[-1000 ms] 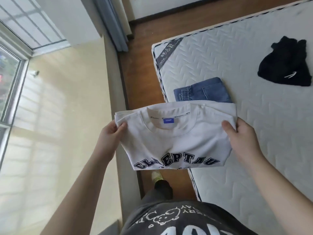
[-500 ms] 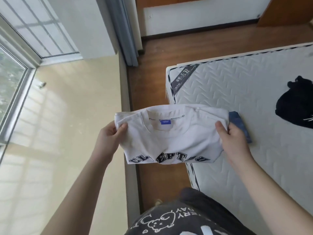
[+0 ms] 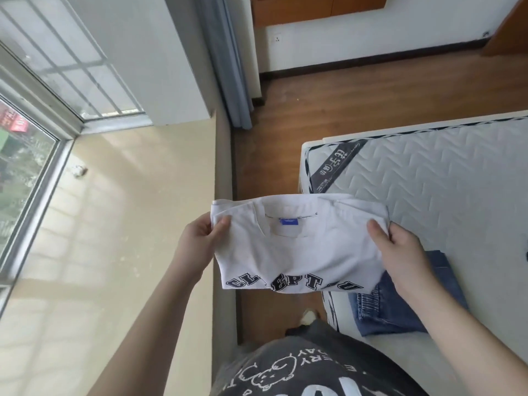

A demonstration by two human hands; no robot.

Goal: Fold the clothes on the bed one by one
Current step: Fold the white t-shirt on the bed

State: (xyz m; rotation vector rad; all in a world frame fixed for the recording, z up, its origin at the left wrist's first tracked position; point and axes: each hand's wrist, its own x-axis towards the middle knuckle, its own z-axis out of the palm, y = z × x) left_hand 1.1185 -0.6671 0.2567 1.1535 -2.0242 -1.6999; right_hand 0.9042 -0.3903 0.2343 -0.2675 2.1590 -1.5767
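Observation:
A folded white T-shirt (image 3: 297,252) with dark block letters and a small blue neck label hangs in the air over the bed's left edge. My left hand (image 3: 197,244) pinches its left side and my right hand (image 3: 400,255) grips its right side. Folded blue jeans (image 3: 400,304) lie on the white quilted mattress (image 3: 457,181) just under my right hand, partly hidden by the shirt and my arm.
A strip of wooden floor (image 3: 357,104) runs between the bed and a beige window ledge (image 3: 128,224) on the left. A grey-blue curtain (image 3: 228,61) hangs at the far end of the ledge. The mattress's corner label (image 3: 334,167) is beyond the shirt.
The view has swung left and up, so the black garment has left the frame. The jeans now sit nearer me, under my right hand. Both hands keep the same hold on the shirt.

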